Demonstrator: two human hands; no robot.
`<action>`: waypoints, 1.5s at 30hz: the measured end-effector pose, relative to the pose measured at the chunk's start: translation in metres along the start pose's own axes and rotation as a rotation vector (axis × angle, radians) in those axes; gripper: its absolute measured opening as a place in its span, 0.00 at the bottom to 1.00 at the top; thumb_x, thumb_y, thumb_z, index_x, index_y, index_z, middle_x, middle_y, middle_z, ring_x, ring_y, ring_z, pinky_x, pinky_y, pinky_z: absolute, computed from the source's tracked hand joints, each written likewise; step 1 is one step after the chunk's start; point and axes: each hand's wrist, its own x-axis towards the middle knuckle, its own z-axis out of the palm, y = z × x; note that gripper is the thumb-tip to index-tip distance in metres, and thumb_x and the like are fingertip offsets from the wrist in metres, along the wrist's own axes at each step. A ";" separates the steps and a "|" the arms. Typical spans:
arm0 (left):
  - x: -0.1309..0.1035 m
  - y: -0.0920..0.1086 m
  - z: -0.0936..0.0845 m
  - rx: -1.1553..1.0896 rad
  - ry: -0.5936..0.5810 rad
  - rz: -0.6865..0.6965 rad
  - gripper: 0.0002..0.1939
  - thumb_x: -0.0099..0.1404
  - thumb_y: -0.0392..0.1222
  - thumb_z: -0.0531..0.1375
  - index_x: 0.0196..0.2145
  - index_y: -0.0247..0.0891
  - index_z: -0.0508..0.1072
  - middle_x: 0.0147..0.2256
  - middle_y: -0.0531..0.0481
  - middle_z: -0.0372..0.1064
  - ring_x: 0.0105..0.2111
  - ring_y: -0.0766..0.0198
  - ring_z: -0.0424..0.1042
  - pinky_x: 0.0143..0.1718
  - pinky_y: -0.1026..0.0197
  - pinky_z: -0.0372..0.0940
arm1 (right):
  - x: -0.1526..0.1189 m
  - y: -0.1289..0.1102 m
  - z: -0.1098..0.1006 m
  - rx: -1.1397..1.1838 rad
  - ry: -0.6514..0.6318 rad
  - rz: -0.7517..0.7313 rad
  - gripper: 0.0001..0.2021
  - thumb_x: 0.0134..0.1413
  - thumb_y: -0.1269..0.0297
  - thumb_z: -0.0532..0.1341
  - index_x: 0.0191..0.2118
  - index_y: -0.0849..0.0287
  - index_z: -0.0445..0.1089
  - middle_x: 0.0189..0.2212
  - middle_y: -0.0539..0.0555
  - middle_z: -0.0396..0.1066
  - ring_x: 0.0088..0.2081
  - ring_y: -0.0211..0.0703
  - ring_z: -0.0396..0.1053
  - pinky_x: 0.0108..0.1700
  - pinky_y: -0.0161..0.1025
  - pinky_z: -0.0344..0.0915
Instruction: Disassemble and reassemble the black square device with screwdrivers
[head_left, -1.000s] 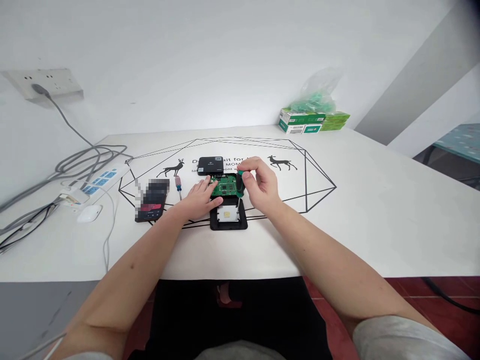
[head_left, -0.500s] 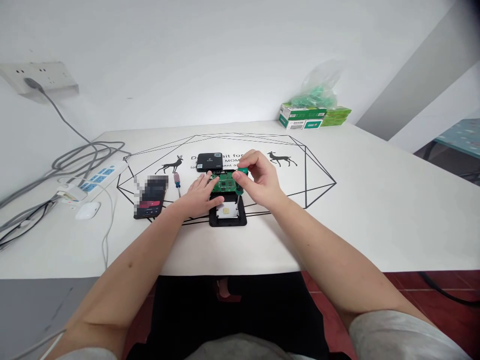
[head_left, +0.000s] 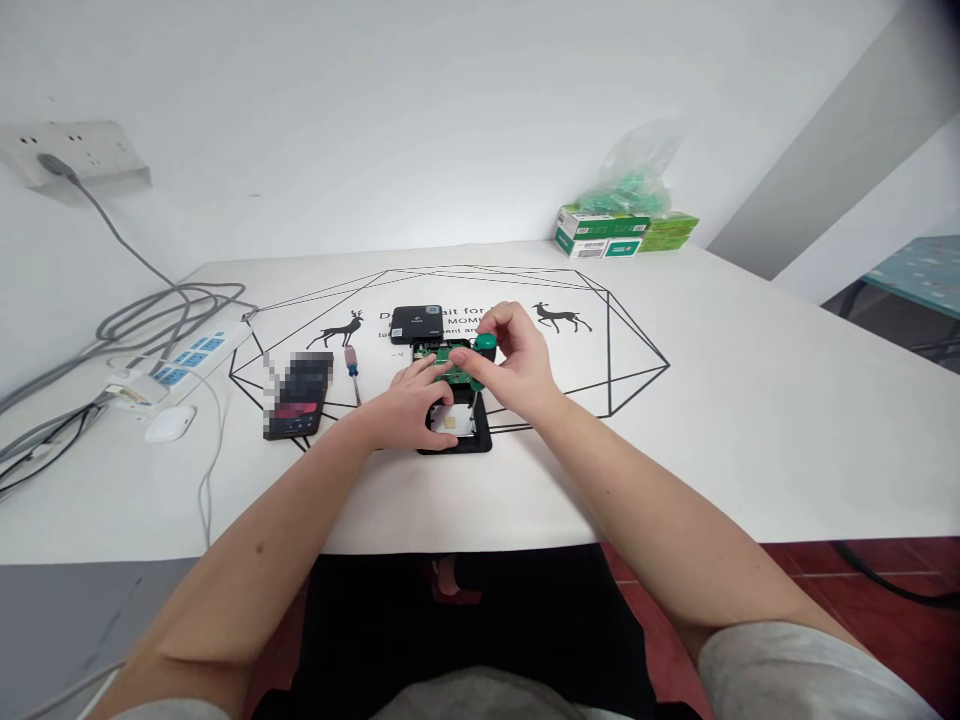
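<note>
My right hand grips a screwdriver with a green and black handle, held upright. Its thin shaft points down at the right side of an opened black case. Inside that case lies a silvery plate with a small yellowish square. A green circuit board sits just behind, partly hidden by my fingers. My left hand rests with fingers apart over the board's left part and the case's left edge. Beyond the board lies a flat black box with small labels.
Left of my hands lie a second screwdriver and a phone. Further left are a white earbud case, a power strip and coiled grey cables. Green and white boxes under a plastic bag stand at the back right.
My left hand has shifted, its thumb moving down toward the near part of the black case. My right hand keeps the screwdriver in nearly the same place.
</note>
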 end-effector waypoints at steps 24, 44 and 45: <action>0.012 -0.019 -0.009 -1.375 0.527 -0.233 0.23 0.63 0.59 0.71 0.45 0.38 0.78 0.54 0.34 0.82 0.55 0.37 0.83 0.61 0.36 0.75 | 0.028 0.078 -0.060 -0.819 -0.098 0.906 0.09 0.61 0.59 0.71 0.37 0.56 0.73 0.40 0.60 0.79 0.42 0.52 0.76 0.42 0.45 0.69; 0.019 -0.033 -0.008 -1.593 0.830 -0.230 0.22 0.55 0.49 0.74 0.42 0.46 0.69 0.40 0.50 0.81 0.49 0.49 0.83 0.58 0.46 0.72 | -0.007 0.040 0.014 -0.698 -0.829 0.078 0.12 0.72 0.59 0.64 0.38 0.58 0.81 0.41 0.60 0.78 0.46 0.54 0.73 0.49 0.47 0.65; 0.020 -0.034 -0.006 -1.565 0.841 -0.218 0.22 0.55 0.49 0.74 0.42 0.46 0.69 0.40 0.50 0.81 0.49 0.50 0.83 0.57 0.48 0.71 | -0.007 0.039 0.013 -0.695 -0.833 0.061 0.12 0.72 0.60 0.64 0.37 0.58 0.81 0.39 0.59 0.77 0.44 0.52 0.72 0.47 0.46 0.65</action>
